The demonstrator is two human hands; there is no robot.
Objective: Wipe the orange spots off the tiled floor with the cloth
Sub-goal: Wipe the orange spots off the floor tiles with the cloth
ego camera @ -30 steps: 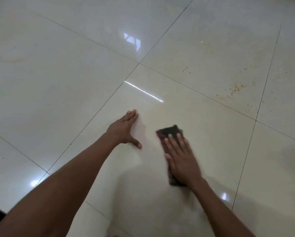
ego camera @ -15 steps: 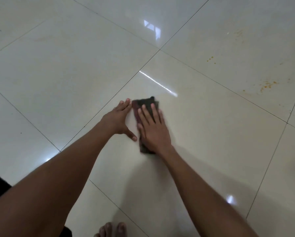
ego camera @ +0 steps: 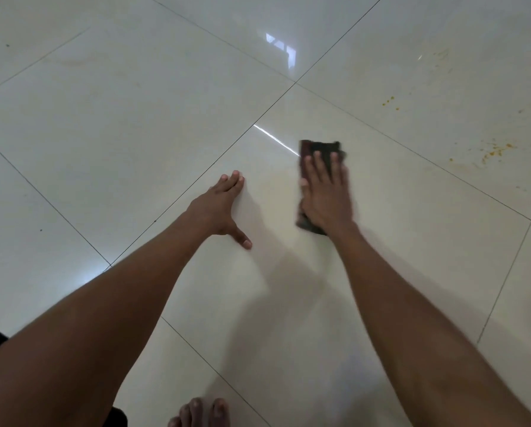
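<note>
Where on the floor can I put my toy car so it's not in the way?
Bare tile left of the left hand. Crowded: between that hand and the right hand on the cloth; orange spots far right.

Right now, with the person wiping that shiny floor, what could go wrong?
The right hand presses the dark cloth onto a tile with no visible spots, while the orange spots lie on the next tile, so they may be missed. The left hand braces on glossy tile and might slip if it is damp.
</note>
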